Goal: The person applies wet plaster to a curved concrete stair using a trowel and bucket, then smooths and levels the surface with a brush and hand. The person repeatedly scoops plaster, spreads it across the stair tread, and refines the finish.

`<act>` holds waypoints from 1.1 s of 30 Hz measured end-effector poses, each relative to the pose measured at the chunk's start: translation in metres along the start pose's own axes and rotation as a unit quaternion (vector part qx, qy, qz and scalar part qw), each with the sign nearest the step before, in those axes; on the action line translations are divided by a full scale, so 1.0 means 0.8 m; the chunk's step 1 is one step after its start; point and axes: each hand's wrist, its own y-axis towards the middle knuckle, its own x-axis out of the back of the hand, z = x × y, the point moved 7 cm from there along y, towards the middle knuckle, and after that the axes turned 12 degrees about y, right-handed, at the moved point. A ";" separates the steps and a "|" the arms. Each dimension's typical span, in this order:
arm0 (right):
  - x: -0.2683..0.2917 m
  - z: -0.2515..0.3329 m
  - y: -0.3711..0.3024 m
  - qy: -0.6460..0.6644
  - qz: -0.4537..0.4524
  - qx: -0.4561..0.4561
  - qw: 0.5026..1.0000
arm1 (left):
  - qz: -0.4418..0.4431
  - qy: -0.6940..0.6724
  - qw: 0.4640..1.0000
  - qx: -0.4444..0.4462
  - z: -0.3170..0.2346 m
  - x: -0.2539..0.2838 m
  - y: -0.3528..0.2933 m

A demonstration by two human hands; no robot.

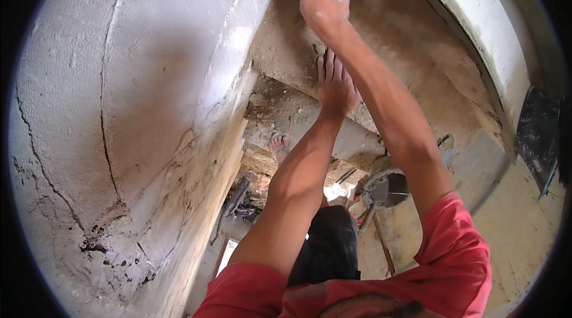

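My left hand (pixel 337 87) lies flat with its fingers stretched out on a brown, dusty step-like surface (pixel 286 59). Farther out, my right hand (pixel 325 7) is closed against the upper part of that brown surface, knuckles up. Its fingertips are hidden, so whatever it may hold does not show. The right forearm passes just to the right of the left hand. Pale dust coats the right knuckles.
A cracked, plastered wall (pixel 149 79) rises on the left. Below are a rubble-strewn ledge (pixel 292 109), my bare foot (pixel 279 144), a bucket (pixel 370 190) and a wooden stick (pixel 383 243). A curved white edge (pixel 476 26) and a black sheet-like object (pixel 536 139) stand at right.
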 end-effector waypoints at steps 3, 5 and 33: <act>-0.033 0.030 -0.004 -0.030 0.139 0.081 0.987 | -0.015 -0.022 0.999 -0.027 -0.002 0.002 0.002; -0.047 0.034 -0.012 0.043 0.259 0.030 0.965 | -0.059 0.154 0.986 0.019 0.002 0.011 0.007; -0.003 -0.053 -0.058 -0.015 0.195 0.051 0.979 | -0.225 -0.109 0.967 0.038 0.005 0.054 0.003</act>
